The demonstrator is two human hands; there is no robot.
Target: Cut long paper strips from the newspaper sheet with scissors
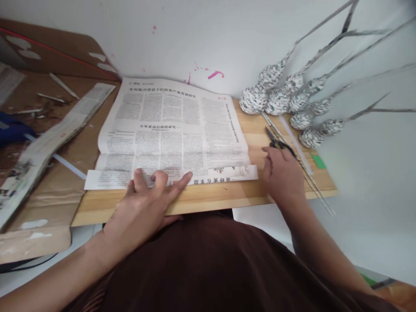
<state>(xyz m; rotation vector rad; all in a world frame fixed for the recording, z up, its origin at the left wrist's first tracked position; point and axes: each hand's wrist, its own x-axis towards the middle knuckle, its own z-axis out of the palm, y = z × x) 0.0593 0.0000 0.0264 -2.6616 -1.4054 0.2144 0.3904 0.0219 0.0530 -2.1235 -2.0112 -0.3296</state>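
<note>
A sheet of newspaper [169, 125] lies on the wooden board, its near edge folded up into a flat strip [234, 173]. My left hand [151, 195] presses on this folded strip with fingers spread, while its thumb sits lower, by the board's front edge. To the right of the paper, my right hand [284, 171] is at a pair of dark-handled scissors [275, 141], partly covering the handles. Its fingers are bent and slightly blurred, so whether they grip the scissors is unclear. The scissor blades point away and to the left.
Several woven paper gourd shapes [277, 102] with long stems stand at the back right by the wall. Thin paper rods [315, 188] stick out past the board's edge [256, 197]. On the left are cardboard [60, 199], a long stack of newspaper strips [55, 134] and a blue object [14, 128].
</note>
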